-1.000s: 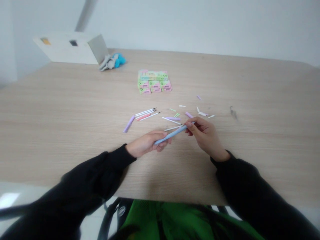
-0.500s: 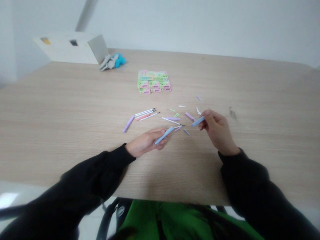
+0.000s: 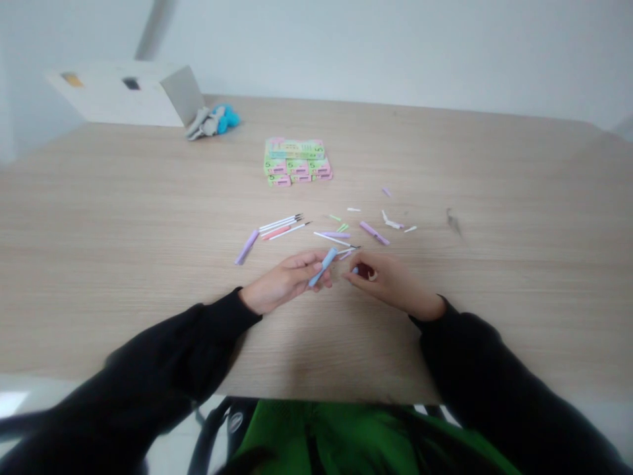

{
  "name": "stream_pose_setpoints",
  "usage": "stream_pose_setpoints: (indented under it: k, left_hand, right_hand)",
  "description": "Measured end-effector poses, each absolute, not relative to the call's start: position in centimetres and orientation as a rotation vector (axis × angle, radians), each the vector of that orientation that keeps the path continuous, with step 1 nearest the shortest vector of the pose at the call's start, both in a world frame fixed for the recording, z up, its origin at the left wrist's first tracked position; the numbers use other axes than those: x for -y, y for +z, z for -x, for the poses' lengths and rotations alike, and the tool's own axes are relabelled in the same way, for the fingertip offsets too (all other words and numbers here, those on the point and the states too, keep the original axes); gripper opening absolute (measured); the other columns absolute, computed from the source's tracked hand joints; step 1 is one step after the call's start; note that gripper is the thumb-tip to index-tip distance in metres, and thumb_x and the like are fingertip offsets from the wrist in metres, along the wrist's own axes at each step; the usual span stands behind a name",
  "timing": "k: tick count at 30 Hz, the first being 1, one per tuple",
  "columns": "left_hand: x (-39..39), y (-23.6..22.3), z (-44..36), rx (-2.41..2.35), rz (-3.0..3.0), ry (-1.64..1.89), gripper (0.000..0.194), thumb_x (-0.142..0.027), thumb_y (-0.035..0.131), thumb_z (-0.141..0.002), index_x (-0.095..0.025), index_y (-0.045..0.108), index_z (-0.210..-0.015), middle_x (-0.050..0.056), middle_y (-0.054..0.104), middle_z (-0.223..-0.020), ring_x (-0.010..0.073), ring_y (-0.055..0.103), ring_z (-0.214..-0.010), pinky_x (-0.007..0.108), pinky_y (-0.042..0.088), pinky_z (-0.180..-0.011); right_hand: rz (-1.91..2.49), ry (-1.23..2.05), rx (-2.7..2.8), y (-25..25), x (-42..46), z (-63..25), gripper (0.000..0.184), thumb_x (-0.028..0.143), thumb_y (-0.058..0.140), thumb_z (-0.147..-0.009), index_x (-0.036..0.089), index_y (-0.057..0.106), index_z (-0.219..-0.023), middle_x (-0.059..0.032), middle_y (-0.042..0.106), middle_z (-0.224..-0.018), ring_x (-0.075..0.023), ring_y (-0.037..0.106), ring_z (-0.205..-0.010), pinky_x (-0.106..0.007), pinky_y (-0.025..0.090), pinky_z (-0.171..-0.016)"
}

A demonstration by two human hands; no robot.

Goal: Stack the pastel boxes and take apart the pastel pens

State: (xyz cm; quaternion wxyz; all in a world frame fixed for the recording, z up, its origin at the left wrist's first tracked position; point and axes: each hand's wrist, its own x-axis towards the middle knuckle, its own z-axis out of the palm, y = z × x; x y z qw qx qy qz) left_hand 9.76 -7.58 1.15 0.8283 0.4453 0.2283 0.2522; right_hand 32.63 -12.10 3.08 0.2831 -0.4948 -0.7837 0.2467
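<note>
- Head camera view: a person in black sleeves (image 3: 182, 349) works with 2 bare hands above a wood-grain counter (image 3: 148, 264).
- Left hand (image 3: 287, 280), partly closed, grips a light-blue barrel (image 3: 323, 268) between thumb and fingers, its far end tilted up and to the right.
- Right hand (image 3: 390, 280), just across from the left, curls inward with thumb and forefinger nearly meeting; a light-blue piece (image 3: 355, 270) shows in the pinch, the rest of it hidden.
- Beyond the fingers, thin white refills (image 3: 332, 239) with dark tips lie beside a slim purple tube (image 3: 337, 235).
- To the left, more dark-tipped white sticks (image 3: 277, 223) rest in a loose row with a pinkish-red tube (image 3: 277, 233), near a purple barrel (image 3: 246, 247).
- Past the right hand, another purple barrel (image 3: 374, 233) lies near small white pieces (image 3: 393, 224) and small green pieces (image 3: 343, 227).
- Farther back, green-and-pink boxes (image 3: 297, 165) marked "5" stand stacked.
- At rear left, a crumpled grey-and-blue bundle (image 3: 212, 122) sits against a white box (image 3: 123, 99).
</note>
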Motion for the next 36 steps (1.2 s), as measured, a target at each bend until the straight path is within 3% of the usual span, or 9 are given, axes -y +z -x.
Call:
stream_pose_setpoints:
  k: [7, 14, 20, 24, 29, 32, 36]
  left_hand:
    - [7.3, 0.9, -9.7, -0.471, -0.940, 0.577, 0.022, -0.030, 0.074, -0.086, -0.013, 0.068, -0.099, 0.007, 0.069, -0.091, 0.0162, 0.065, -0.087, 0.028, 0.046, -0.079]
    - [6.8, 1.3, -9.6, -0.469, -0.868, 0.678, 0.022, -0.027, 0.075, -0.085, -0.013, 0.067, -0.100, 0.008, 0.075, -0.095, 0.0174, 0.072, -0.084, 0.027, 0.051, -0.079]
    - [6.9, 1.7, -9.4, -0.498, -0.826, 0.707, 0.012, -0.019, 0.069, -0.089, -0.012, 0.065, -0.098, 0.009, 0.077, -0.099, 0.0162, 0.074, -0.083, 0.024, 0.056, -0.077]
    - [7.2, 2.2, -9.5, -0.517, -0.788, 0.695, 0.007, -0.013, 0.064, -0.091, -0.013, 0.059, -0.096, 0.009, 0.077, -0.096, 0.0158, 0.076, -0.081, 0.023, 0.058, -0.075]
    - [7.3, 2.2, -9.6, -0.522, -0.767, 0.706, 0.035, -0.010, 0.064, -0.091, -0.020, 0.048, -0.120, 0.006, 0.077, -0.096, 0.0170, 0.077, -0.079, 0.024, 0.060, -0.072]
    - [7.3, 1.9, -9.6, -0.546, -0.761, 0.671, 0.031, -0.012, 0.065, -0.090, -0.018, 0.050, -0.117, 0.007, 0.076, -0.095, 0.0159, 0.077, -0.077, 0.023, 0.060, -0.074]
    - [7.6, 1.6, -9.7, -0.576, -0.802, 0.637, 0.025, -0.019, 0.069, -0.089, -0.017, 0.053, -0.108, 0.007, 0.076, -0.094, 0.0153, 0.075, -0.074, 0.025, 0.060, -0.073]
  right_hand:
    - [1.376, 0.683, 2.238, 1.4, 11.5, -32.4, 0.026, 0.031, 0.061, -0.092, 0.021, 0.049, -0.072, 0.0025, 0.050, -0.065, -0.0123, 0.044, -0.059, -0.027, 0.031, -0.058]
    - [1.298, 0.609, 2.016, 2.4, 12.0, -32.6, 0.016, 0.033, 0.055, -0.096, 0.018, 0.059, -0.089, 0.0015, 0.055, -0.071, -0.0123, 0.049, -0.061, -0.026, 0.037, -0.061]
    - [1.284, 0.680, 2.191, 1.2, 11.9, -31.8, 0.011, 0.024, 0.050, -0.093, 0.019, 0.055, -0.084, -0.0034, 0.059, -0.079, -0.0152, 0.052, -0.069, -0.029, 0.040, -0.066]
    - [1.272, 0.771, 1.975, 1.1, 12.3, -31.4, 0.013, 0.015, 0.042, -0.092, 0.020, 0.054, -0.091, -0.0023, 0.060, -0.080, -0.0151, 0.055, -0.073, -0.030, 0.042, -0.070]
    - [1.150, 0.909, 1.793, 2.3, 13.5, -30.6, 0.022, 0.015, 0.053, -0.086, 0.021, 0.055, -0.107, 0.0026, 0.054, -0.080, -0.0106, 0.048, -0.064, -0.026, 0.040, -0.062]
    - [1.126, 0.949, 1.799, 2.7, 14.0, -30.0, 0.031, 0.018, 0.059, -0.085, 0.021, 0.052, -0.116, 0.0037, 0.053, -0.083, -0.0076, 0.040, -0.057, -0.023, 0.035, -0.053]
    - [1.066, 0.914, 1.837, 2.6, 14.1, -29.5, 0.027, 0.023, 0.064, -0.086, 0.021, 0.054, -0.112, 0.0009, 0.055, -0.085, -0.0107, 0.052, -0.071, -0.023, 0.040, -0.059]
